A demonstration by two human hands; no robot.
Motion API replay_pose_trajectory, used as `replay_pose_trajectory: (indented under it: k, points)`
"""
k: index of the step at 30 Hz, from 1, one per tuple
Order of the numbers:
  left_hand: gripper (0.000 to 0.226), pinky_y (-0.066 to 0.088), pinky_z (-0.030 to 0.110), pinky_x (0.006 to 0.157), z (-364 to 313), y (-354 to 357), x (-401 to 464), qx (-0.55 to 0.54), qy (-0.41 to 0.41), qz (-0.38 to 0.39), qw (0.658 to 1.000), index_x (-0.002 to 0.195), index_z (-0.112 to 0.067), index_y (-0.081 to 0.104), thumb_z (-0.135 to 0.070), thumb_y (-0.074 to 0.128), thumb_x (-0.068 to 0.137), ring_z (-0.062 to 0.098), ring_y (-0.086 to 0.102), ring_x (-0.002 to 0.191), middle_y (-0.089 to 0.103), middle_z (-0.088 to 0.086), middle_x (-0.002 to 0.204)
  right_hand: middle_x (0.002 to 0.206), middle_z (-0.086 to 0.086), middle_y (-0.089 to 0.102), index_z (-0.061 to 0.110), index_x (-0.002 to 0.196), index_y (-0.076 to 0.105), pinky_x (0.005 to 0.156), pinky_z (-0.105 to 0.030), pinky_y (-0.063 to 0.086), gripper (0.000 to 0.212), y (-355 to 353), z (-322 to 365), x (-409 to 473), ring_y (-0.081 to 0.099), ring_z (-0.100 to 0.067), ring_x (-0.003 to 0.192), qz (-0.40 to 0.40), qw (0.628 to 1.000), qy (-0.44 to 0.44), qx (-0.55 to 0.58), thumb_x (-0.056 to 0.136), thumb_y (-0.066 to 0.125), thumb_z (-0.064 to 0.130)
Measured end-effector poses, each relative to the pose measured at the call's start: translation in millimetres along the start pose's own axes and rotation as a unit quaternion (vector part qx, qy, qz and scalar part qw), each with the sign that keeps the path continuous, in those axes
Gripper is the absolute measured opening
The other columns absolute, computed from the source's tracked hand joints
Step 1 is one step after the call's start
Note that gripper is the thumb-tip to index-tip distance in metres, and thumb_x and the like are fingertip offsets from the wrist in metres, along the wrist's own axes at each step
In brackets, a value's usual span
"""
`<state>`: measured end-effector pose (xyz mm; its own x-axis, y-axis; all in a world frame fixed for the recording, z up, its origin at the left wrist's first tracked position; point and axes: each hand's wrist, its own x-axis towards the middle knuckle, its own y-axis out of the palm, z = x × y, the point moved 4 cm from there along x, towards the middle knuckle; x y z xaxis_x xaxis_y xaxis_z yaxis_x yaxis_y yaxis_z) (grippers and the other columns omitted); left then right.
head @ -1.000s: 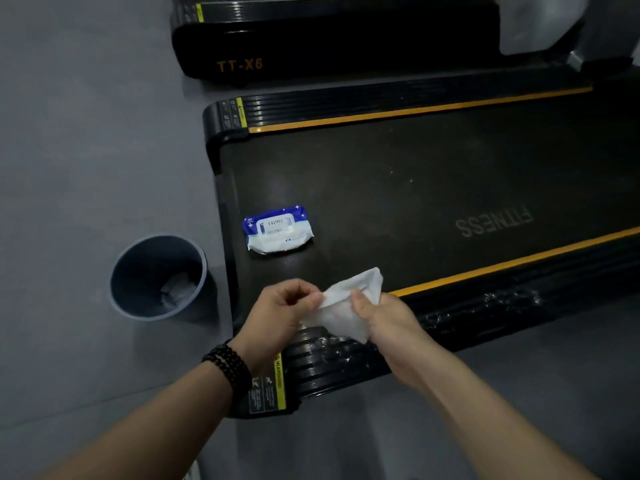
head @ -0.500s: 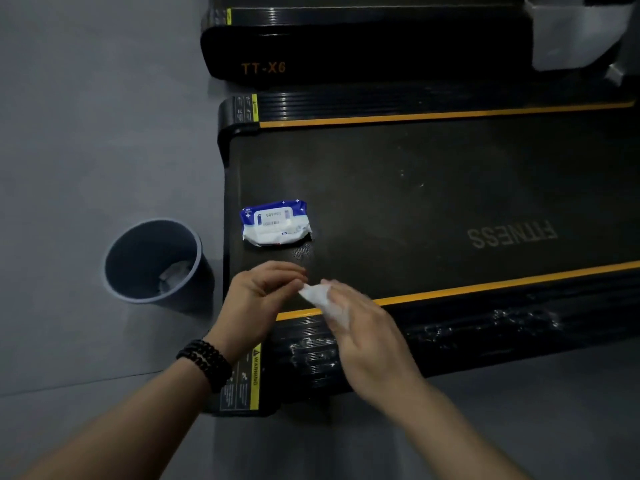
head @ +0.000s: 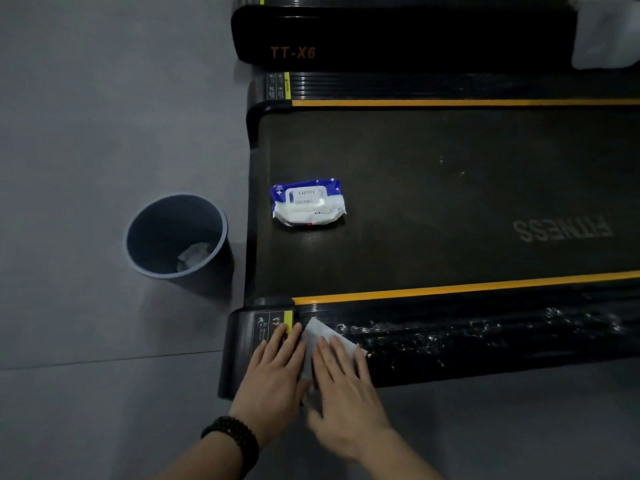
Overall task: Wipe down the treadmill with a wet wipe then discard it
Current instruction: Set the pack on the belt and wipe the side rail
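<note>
Both hands have dropped from mid-air, where they pinched the wipe between them, down onto the near side rail. Left hand point(head: 273, 372) lies flat, fingers straight, on the rail's end by the warning sticker point(head: 273, 329); holds nothing, though its inner edge may touch the wipe, blurry there. Right hand point(head: 346, 386) flat too, fingers spread, pressing the wet wipe point(head: 320, 332) onto the ribbed rail point(head: 485, 337); no curl round it.

Wipe sits under and just ahead of the right fingers, at the rail's left end. Rail's long axis runs off to the right, so the stroke likely goes rightward; right hand is the one on it. Open run that way, wet glints along the rail. Near edge of rail drops to floor point(head: 86, 133) just under the palms: little room toward the body.

Belt point(head: 450, 202) lies beyond the orange stripe point(head: 450, 287), wipe pack point(head: 308, 202) on it, well apart from the hands. Bin point(head: 175, 237) stands on the floor left of the treadmill, nearer the left hand, something pale inside.
</note>
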<state>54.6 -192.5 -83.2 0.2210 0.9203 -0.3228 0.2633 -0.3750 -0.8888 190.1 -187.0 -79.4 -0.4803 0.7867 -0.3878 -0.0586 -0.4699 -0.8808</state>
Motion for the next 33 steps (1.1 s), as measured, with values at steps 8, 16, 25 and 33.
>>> replay_pose_trajectory:
  k: [8,16,25,33]
  points:
    - [0.062,-0.001,0.029,0.118,24,2,14,-0.059,-0.006,-0.12,0.991,0.151,-0.021,0.008,-0.049,0.017,0.096,0.007,-0.003,0.148,0.0,-0.004,0.161,0.153,-0.014,0.04,0.001,0.148,0.036,0.112,-0.038,0.017,0.078,21,8,25,0.036,-0.025,0.143,-0.117,0.993,0.028,0.003,0.09,0.044,0.053]
    - [0.06,-0.003,0.028,0.119,23,15,27,-0.019,-0.043,-0.17,0.984,0.151,-0.013,0.021,-0.042,0.025,0.099,0.013,0.01,0.148,0.017,0.004,0.16,0.159,-0.012,0.027,0.005,0.153,0.025,0.113,-0.037,0.015,0.084,12,-90,6,0.029,-0.024,0.146,-0.165,0.983,0.074,-0.037,0.097,0.027,0.067]
    - [0.07,0.007,0.037,0.118,21,16,29,0.01,-0.041,-0.167,0.985,0.153,-0.01,0.018,-0.052,0.024,0.096,0.016,0.009,0.149,0.014,0.005,0.161,0.159,-0.015,0.025,0.001,0.151,0.027,0.113,-0.04,0.015,0.085,9,-120,1,0.028,-0.027,0.147,-0.183,0.975,0.118,-0.051,0.098,0.017,0.066]
    - [0.067,-0.004,0.03,0.118,21,18,29,0.001,-0.037,-0.184,0.982,0.153,-0.016,0.007,-0.05,0.018,0.096,0.01,-0.003,0.148,0.001,0.001,0.161,0.157,-0.013,0.034,0.003,0.146,0.041,0.111,-0.043,0.019,0.07,34,-3,38,0.03,-0.025,0.146,-0.166,0.984,-0.042,-0.053,0.091,0.04,0.046]
